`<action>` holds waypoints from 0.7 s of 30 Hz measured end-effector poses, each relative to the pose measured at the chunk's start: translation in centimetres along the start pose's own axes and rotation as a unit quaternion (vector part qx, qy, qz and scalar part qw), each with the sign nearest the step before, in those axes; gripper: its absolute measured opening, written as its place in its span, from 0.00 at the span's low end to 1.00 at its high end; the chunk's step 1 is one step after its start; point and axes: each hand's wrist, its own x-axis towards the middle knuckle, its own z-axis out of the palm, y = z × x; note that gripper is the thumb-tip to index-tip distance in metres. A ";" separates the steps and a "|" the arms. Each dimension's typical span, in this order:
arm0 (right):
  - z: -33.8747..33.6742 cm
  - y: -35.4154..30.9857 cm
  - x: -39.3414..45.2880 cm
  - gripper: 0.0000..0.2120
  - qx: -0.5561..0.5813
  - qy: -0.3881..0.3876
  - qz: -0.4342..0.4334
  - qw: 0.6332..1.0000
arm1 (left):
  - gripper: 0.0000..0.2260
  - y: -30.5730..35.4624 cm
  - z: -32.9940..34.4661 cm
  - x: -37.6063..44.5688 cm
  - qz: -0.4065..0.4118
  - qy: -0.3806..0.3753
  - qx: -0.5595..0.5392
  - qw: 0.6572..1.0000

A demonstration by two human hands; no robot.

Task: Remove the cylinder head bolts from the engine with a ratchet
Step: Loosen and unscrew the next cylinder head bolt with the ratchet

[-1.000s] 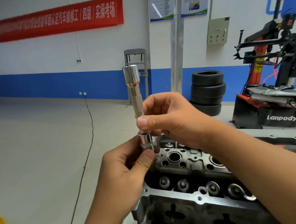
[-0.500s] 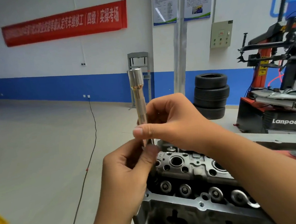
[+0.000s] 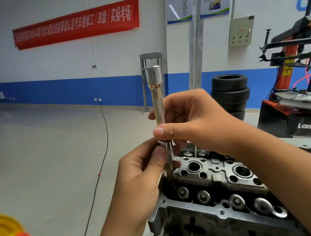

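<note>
Engine [image 3: 217, 192] low right of centre, cylinder head up, bolt holes and valve tops visible. Extension bar [image 3: 158, 106] upright above its left end, socket end on top, lower tip down by head's left edge. Right hand [image 3: 193, 122] pinching bar mid-shaft, thumb in front. Left hand [image 3: 142, 176] curled round bar's lower part. Tyre stack [image 3: 230, 94] behind, by wall
</note>
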 end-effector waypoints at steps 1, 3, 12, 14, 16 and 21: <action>0.0 0.1 -0.1 0.13 0.008 -0.010 -0.002 1.000 | 0.11 0.0 -0.1 0.0 -0.002 -0.003 -0.001 1.000; 0.1 0.1 -0.1 0.13 0.023 -0.020 -0.001 1.000 | 0.11 -0.1 0.0 0.1 0.009 0.032 0.001 0.999; 0.0 -0.2 0.1 0.15 0.023 -0.013 0.009 1.000 | 0.11 -0.4 -0.1 0.1 -0.022 -0.008 -0.001 1.000; -0.1 -0.3 0.0 0.16 0.047 -0.039 0.018 0.998 | 0.09 -0.3 -0.1 0.1 -0.014 0.001 0.000 1.000; 0.0 -0.3 -0.1 0.15 0.041 -0.044 0.018 0.998 | 0.12 -0.4 0.1 0.2 0.010 0.043 0.011 0.999; 0.2 -0.2 0.1 0.16 -0.031 -0.007 0.010 0.999 | 0.11 -0.7 0.0 0.3 0.049 0.100 0.044 0.993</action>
